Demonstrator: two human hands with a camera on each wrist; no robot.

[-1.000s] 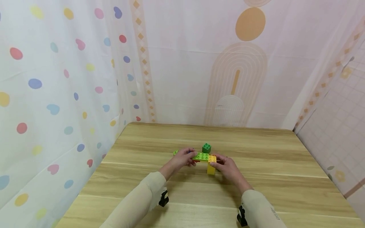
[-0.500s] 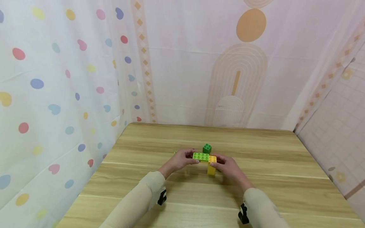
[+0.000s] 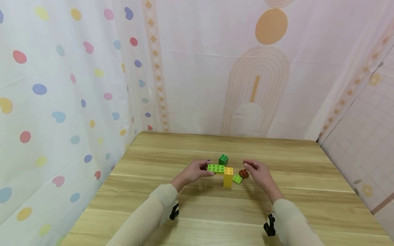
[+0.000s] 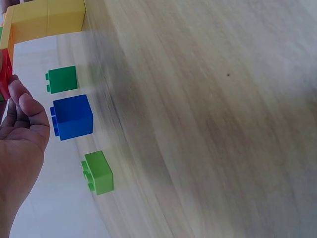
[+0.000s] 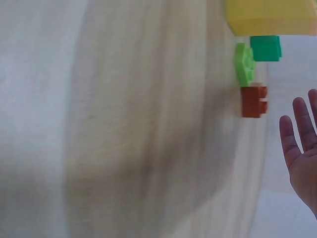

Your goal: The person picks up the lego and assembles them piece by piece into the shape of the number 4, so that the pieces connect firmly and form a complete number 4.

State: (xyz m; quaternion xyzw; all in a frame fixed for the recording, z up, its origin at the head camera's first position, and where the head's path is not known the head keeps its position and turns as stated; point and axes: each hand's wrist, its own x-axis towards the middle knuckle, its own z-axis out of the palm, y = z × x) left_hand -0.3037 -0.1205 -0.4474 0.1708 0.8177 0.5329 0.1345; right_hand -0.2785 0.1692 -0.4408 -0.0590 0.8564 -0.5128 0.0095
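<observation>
A toy-brick structure stands mid-table: a yellow stack (image 3: 227, 179) with a long light green brick (image 3: 216, 168) reaching out to its left. My left hand (image 3: 195, 172) grips the free end of that long brick, thumb in front and fingers behind. Beneath it, a red brick (image 4: 5, 79) shows against the fingertips in the left wrist view. My right hand (image 3: 259, 173) is raised right of the stack, holding nothing, its fingers extended in the right wrist view. Nearest to it lie a brown brick (image 3: 244, 173) and a small light green brick (image 3: 237, 179).
Behind the structure sits a dark green brick (image 3: 223, 159). A blue brick (image 4: 73, 118) and another light green brick (image 4: 99, 173) stand beyond my left hand, mostly hidden in the head view. The wooden table (image 3: 203, 218) meets patterned curtains at its back and left.
My right hand has let go of the yellow stack and moved right, uncovering the brown and small light green bricks. My left thumb has shifted from the long brick's top to its front.
</observation>
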